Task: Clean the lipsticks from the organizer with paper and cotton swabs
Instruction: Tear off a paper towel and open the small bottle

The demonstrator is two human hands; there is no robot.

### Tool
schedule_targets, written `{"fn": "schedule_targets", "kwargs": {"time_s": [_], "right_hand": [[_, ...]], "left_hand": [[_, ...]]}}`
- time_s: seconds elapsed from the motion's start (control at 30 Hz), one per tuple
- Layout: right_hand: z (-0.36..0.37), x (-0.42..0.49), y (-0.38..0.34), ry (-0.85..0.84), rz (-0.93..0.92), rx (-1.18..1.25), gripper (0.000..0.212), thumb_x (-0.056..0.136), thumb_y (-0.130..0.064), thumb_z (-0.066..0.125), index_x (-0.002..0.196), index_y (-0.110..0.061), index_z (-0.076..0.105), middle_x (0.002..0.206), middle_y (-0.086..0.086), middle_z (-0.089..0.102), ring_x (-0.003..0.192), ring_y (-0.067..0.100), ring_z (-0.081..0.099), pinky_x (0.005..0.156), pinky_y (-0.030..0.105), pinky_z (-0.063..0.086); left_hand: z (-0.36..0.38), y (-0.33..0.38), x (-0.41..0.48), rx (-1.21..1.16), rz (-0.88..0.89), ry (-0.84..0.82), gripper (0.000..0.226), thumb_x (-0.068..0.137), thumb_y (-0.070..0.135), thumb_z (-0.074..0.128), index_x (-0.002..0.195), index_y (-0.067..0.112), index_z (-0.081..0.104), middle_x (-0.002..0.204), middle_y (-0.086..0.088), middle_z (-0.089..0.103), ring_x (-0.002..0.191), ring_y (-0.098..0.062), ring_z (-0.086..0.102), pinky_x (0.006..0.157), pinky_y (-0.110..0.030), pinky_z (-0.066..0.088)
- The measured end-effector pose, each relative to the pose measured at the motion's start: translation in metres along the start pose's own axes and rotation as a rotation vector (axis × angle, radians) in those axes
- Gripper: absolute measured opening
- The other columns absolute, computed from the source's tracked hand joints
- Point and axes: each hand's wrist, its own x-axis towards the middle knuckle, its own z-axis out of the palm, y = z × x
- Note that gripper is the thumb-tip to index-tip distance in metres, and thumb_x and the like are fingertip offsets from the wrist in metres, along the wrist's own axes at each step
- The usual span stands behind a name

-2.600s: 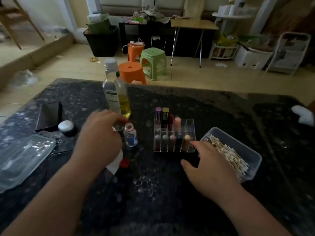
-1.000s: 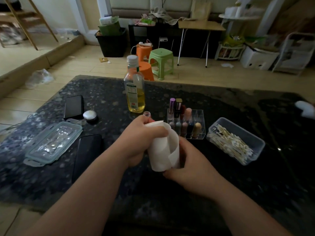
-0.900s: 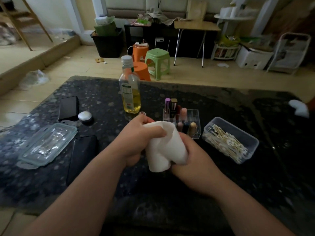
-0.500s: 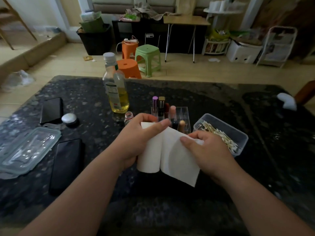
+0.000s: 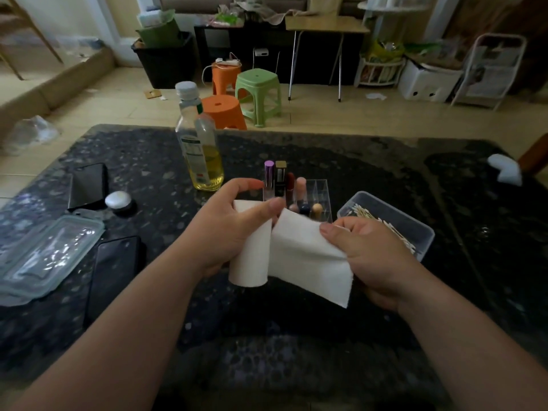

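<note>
My left hand (image 5: 225, 229) grips a small white paper roll (image 5: 252, 259) above the dark table. A loose sheet (image 5: 308, 262) trails from the roll to the right, and my right hand (image 5: 367, 250) pinches its far end between thumb and fingers. Just behind the hands stands the clear organizer (image 5: 321, 197) with several lipsticks (image 5: 280, 179) upright in its slots. To its right sits a clear box of cotton swabs (image 5: 391, 229), partly hidden by my right hand.
A bottle of yellow liquid (image 5: 201, 149) stands behind my left hand. Two dark phones (image 5: 89, 185) (image 5: 114, 271), a small round jar (image 5: 118, 200) and a clear plastic lid (image 5: 44, 256) lie at the left. A white object (image 5: 505, 170) rests at the far right edge.
My left hand picked the paper roll up from the table, and my right hand came from the organizer. Both hands then drew a sheet out to the right, now stretched wider.
</note>
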Motion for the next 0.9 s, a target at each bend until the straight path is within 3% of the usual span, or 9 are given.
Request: {"fn": "schedule_targets", "kwargs": {"time_s": [0.1,0.17,0.23,0.4,0.5,0.63,0.73,0.8,0.9], "right_hand": [[-0.007,0.0,0.004,0.082,0.008,0.045,0.029,0.099,-0.034,0.061,0.088,-0.009,0.071,0.083,0.01,0.076,0.076,0.027,0.069,0.072,0.042,0.053],[-0.014,0.002,0.009,0.134,-0.006,0.023,0.03,0.099,-0.034,0.061,0.088,-0.009,0.071,0.082,0.007,0.077,0.079,0.029,0.07,0.077,0.045,0.055],[-0.017,0.003,0.016,0.111,0.001,-0.067,0.028,0.1,-0.033,0.061,0.088,-0.01,0.072,0.08,0.006,0.077,0.079,0.027,0.072,0.078,0.045,0.056],[-0.005,0.009,0.031,-0.088,0.063,-0.501,0.019,0.099,-0.032,0.06,0.087,-0.02,0.07,0.087,0.001,0.072,0.081,0.017,0.066,0.068,0.032,0.05],[0.004,0.02,0.036,-0.139,0.056,-0.624,0.016,0.099,-0.027,0.058,0.09,-0.022,0.07,0.093,0.0,0.07,0.086,0.016,0.064,0.073,0.035,0.051],[0.012,0.035,0.045,-0.149,0.094,-0.746,0.016,0.096,-0.021,0.056,0.088,-0.022,0.07,0.091,0.0,0.069,0.085,0.016,0.064,0.076,0.035,0.054],[0.016,0.043,0.051,-0.072,0.055,-0.841,0.014,0.095,-0.022,0.055,0.088,-0.029,0.065,0.095,-0.004,0.066,0.086,0.014,0.061,0.077,0.034,0.056],[0.021,0.048,0.053,-0.037,0.01,-0.863,0.011,0.094,-0.022,0.057,0.096,-0.031,0.063,0.104,-0.005,0.065,0.092,0.014,0.06,0.081,0.034,0.054],[0.028,0.05,0.053,-0.014,-0.032,-0.9,0.034,0.092,-0.023,0.063,0.125,-0.032,0.059,0.124,-0.002,0.06,0.109,0.017,0.057,0.093,0.032,0.051]], "left_hand": [[-0.021,-0.004,0.007,-0.054,0.002,0.308,0.058,0.075,0.056,0.077,0.122,0.029,0.058,0.106,-0.003,0.07,0.085,-0.018,0.075,0.069,-0.04,0.062],[-0.044,-0.009,0.012,-0.086,0.02,0.544,0.059,0.081,0.056,0.077,0.124,0.023,0.054,0.11,-0.002,0.065,0.092,-0.017,0.069,0.072,-0.037,0.058],[-0.061,-0.019,0.015,-0.039,0.055,0.656,0.065,0.085,0.057,0.075,0.131,0.02,0.048,0.116,-0.002,0.058,0.096,-0.013,0.064,0.079,-0.036,0.055],[-0.072,-0.048,0.021,0.111,0.024,0.554,0.071,0.091,0.041,0.074,0.147,0.021,0.037,0.135,-0.004,0.048,0.118,-0.024,0.053,0.102,-0.045,0.048],[-0.076,-0.058,0.019,0.221,-0.019,0.469,0.072,0.091,0.033,0.076,0.15,0.025,0.035,0.135,-0.001,0.044,0.118,-0.022,0.048,0.096,-0.041,0.044],[-0.082,-0.066,0.016,0.365,-0.016,0.475,0.068,0.086,0.02,0.081,0.144,0.018,0.045,0.137,-0.006,0.051,0.113,-0.023,0.05,0.082,-0.03,0.044],[-0.081,-0.069,0.017,0.477,-0.041,0.421,0.063,0.086,0.019,0.081,0.14,0.016,0.049,0.141,-0.009,0.053,0.124,-0.028,0.051,0.089,-0.031,0.038],[-0.08,-0.071,0.019,0.511,-0.041,0.408,0.06,0.087,0.02,0.08,0.139,0.017,0.05,0.141,-0.008,0.052,0.128,-0.028,0.05,0.092,-0.031,0.036],[-0.081,-0.073,0.023,0.502,-0.057,0.404,0.061,0.086,0.021,0.079,0.14,0.019,0.049,0.14,-0.007,0.051,0.126,-0.029,0.051,0.096,-0.038,0.041]]}}
